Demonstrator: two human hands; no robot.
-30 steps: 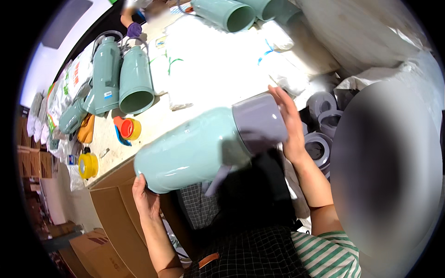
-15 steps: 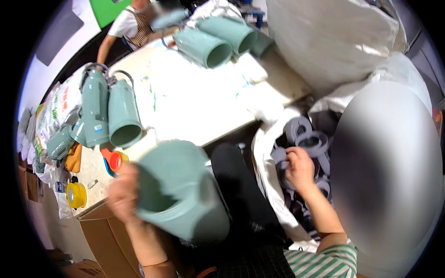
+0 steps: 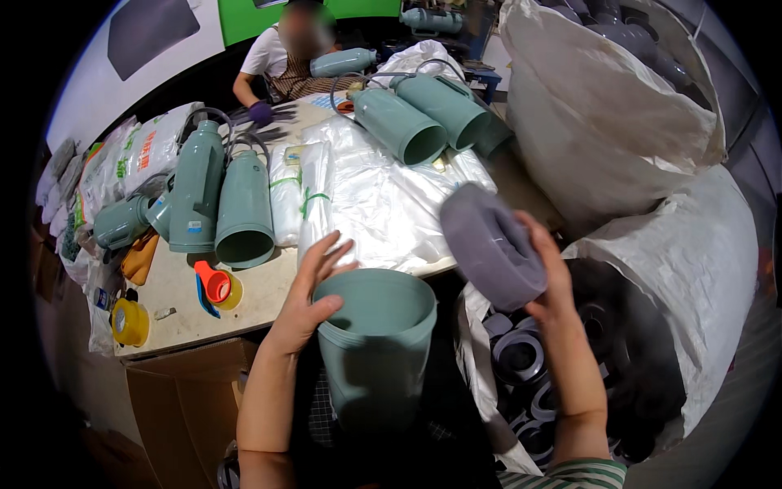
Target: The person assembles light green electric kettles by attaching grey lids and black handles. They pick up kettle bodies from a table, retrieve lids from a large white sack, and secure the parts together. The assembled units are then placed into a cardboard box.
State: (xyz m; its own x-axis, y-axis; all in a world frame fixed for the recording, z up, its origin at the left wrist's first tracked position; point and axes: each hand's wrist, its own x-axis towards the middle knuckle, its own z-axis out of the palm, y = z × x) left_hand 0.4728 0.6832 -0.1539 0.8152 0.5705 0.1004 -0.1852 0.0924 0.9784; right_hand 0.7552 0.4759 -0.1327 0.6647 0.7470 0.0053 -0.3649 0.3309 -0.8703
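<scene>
A hollow green flask shell (image 3: pixel 376 359) stands upright between my legs, its wide open end facing up. Beside the left part of its rim is my left hand (image 3: pixel 305 301), fingers spread and stretched; the thumb is close to the rim, and whether it touches I cannot tell. My right hand (image 3: pixel 554 273) grips a grey-purple plastic ring (image 3: pixel 493 244), thick and tilted, raised to the right of the shell and slightly blurred. Below that hand, more grey rings (image 3: pixel 519 356) lie in an open white sack (image 3: pixel 481 367).
Several green flasks (image 3: pixel 244 208) with handles lie or stand on the table (image 3: pixel 175 334). Clear plastic bags (image 3: pixel 375 204) cover its middle. Yellow tape (image 3: pixel 130 322) and a red tape dispenser (image 3: pixel 216 283) are at left, above a cardboard box (image 3: pixel 187 416). A large sack (image 3: pixel 603 122) stands right; a gloved co-worker (image 3: pixel 281 77) sits opposite.
My right hand has come up out of the sack with a ring. The shell, tilted in my left hand before, now stands upright, and the left fingers have spread. The view has shifted.
</scene>
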